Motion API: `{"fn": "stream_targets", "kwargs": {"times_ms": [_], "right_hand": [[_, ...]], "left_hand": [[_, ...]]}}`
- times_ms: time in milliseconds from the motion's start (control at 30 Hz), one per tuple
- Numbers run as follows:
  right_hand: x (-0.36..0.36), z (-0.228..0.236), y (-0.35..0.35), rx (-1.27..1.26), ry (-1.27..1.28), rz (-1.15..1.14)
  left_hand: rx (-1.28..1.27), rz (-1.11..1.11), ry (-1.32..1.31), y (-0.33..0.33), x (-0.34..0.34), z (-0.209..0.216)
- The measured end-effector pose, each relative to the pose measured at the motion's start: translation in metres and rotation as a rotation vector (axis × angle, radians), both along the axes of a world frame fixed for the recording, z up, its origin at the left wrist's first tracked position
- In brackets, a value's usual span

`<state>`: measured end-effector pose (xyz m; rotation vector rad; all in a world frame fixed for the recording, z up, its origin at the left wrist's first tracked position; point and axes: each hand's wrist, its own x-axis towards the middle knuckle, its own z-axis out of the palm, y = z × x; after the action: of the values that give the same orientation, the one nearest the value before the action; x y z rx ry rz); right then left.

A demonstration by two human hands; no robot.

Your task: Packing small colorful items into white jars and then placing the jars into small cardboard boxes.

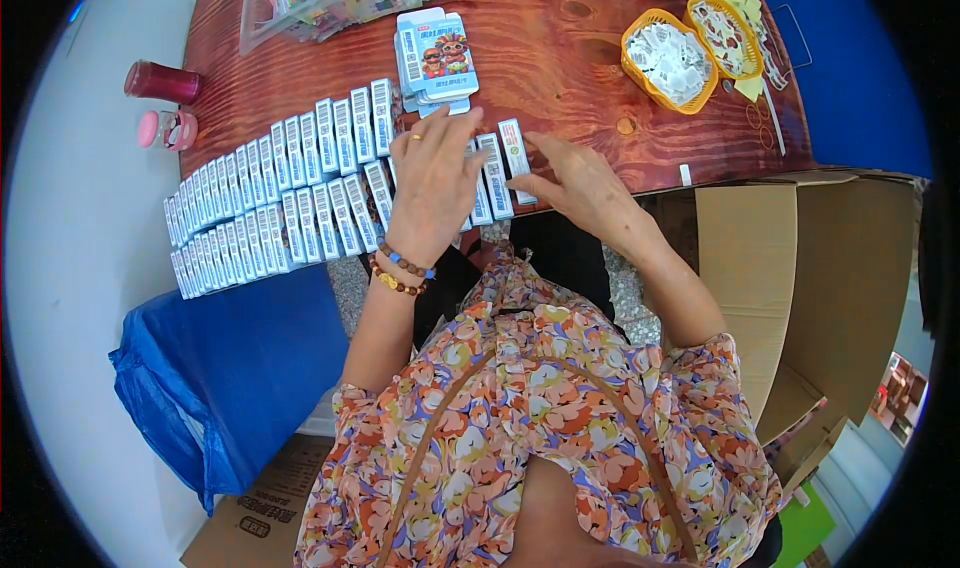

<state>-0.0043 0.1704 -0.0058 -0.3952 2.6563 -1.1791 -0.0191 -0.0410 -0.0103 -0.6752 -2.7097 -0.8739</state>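
Small light-blue cartons (pixel 302 221) stand on edge in two long rows along the near left side of the wooden table. My left hand (pixel 437 183) reaches over the right part of the near row, fingers stretched out. It hides several cartons beneath it, and whether it touches them I cannot tell. At the row's right end stands a carton with a whiter side (pixel 514 151). My right hand (pixel 582 186) is beside that carton, thumb and fingers apart, the thumb against its near part. Just beyond my left fingertips lies a stack of flat blue cartons (pixel 437 56) with cartoon pictures.
Two yellow baskets (pixel 628 56) with white and pale pieces stand at the far right. Clear plastic bins (pixel 262 30) sit at the back edge. A red jar (pixel 165 83) and a pink-lidded jar (pixel 182 131) are at left. Below are a blue bag (pixel 245 368) and a cardboard box (pixel 745 288).
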Motion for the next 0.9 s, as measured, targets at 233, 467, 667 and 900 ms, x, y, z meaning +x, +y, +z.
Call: {"fn": "stream_targets", "kwargs": {"times_ms": [233,467,667,900], "right_hand": [[-0.004,-0.021,0.033,-0.282,-0.331,-0.099],[0.002,-0.038,0.058,-0.723,-0.511,-0.201],[0.011,-0.035,0.045,-0.98,-0.696,-0.199],[0.003,-0.03,0.025,-0.333,-0.425,-0.134]], "left_hand": [[-0.139,-0.111,-0.052,0.005,0.006,0.0],[-0.148,-0.024,0.003,0.012,0.001,0.001],[-0.067,-0.088,-0.078,0.018,-0.017,0.003],[-0.196,-0.093,-0.156,0.024,-0.01,0.004]]}}
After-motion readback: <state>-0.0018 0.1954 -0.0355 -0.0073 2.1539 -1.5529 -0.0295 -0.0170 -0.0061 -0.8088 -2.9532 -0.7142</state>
